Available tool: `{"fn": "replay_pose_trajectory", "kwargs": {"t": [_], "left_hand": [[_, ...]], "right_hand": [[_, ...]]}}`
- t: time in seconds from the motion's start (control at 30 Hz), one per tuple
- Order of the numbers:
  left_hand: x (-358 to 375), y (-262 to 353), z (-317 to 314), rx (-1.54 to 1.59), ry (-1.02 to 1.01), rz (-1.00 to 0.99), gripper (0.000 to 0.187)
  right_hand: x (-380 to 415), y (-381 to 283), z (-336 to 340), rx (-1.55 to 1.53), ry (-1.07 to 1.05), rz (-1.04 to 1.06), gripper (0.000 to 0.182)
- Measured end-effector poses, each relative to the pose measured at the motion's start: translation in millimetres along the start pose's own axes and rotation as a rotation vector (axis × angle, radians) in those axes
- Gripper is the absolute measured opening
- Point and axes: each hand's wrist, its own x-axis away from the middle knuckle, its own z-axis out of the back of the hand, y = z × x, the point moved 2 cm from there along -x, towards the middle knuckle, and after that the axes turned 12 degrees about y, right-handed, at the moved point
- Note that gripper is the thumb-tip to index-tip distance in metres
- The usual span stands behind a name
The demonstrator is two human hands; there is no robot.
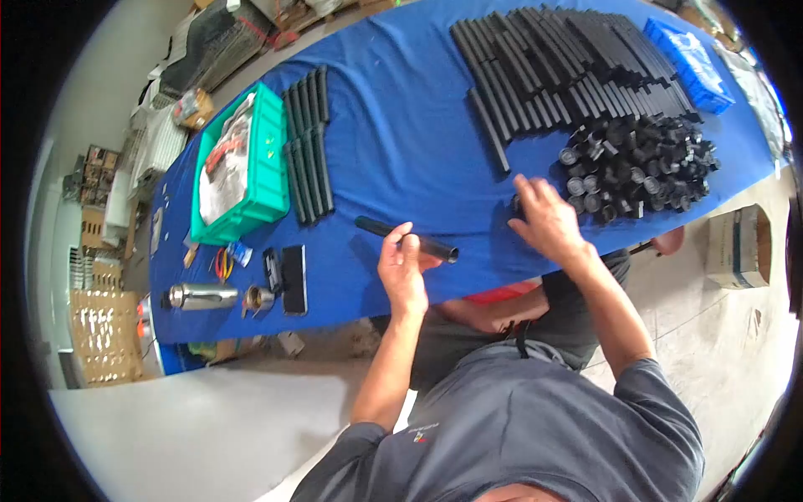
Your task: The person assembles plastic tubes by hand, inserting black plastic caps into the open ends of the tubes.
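Note:
My left hand (pixel 403 266) is closed around the middle of a hollow black tube (pixel 440 249), whose open end points right, above the blue cloth. My right hand (pixel 549 222) is at the left edge of a heap of black caps (pixel 640 171). Between its thumb and fingers sits a small round black cap (pixel 515 206), partly covered by the hand. Beyond that hand lie many black tubes (pixel 535 71) in stacked rows, one of them (pixel 489 134) sticking out toward me. A smaller set of black tubes with ends together (pixel 309 167) lies at the left.
A green crate (pixel 272 159) holding white and red material stands at the left. Nearer me are a phone (pixel 294 280), a steel flask (pixel 201 296), a metal cup (pixel 258 298) and a black tool (pixel 273 269). A blue tray (pixel 687 65) is at the far right; a cardboard box (pixel 736 248) stands on the floor.

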Motion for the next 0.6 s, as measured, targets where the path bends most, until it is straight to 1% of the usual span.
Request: {"fn": "replay_pose_trajectory", "kwargs": {"t": [0.03,0.13,0.17,0.23,0.33,0.43,0.47,0.57,0.6], "left_hand": [[6,3,6,-0.042,-0.016,-0.039,0.038],[24,13,11,-0.125,-0.013,-0.024,0.040],[27,14,8,-0.146,-0.025,-0.014,0.041],[30,11,2,-0.240,-0.053,-0.004,0.042],[34,7,-7,-0.422,-0.135,-0.027,0.044],[40,6,-13,-0.420,-0.170,0.090,0.046],[40,6,-15,-0.456,-0.184,0.089,0.047],[44,9,-22,-0.494,-0.192,0.115,0.046],[43,14,-24,-0.567,-0.212,0.078,0.045]], "right_hand": [[-3,-9,10,-0.009,0.135,0.025,0.057],[4,-39,18,-0.325,0.075,0.033,0.062],[14,-42,3,-0.455,-0.018,0.079,0.064],[19,-54,-6,-0.856,-0.432,-0.177,0.065],[37,-48,-39,-1.174,-0.480,-0.415,0.063],[41,-42,-42,-1.284,-0.397,-0.300,0.061],[42,-42,-43,-1.255,-0.351,-0.267,0.057],[43,-36,-42,-1.408,-0.406,-0.358,0.054],[44,-36,-43,-1.434,-0.390,-0.390,0.050]]}}
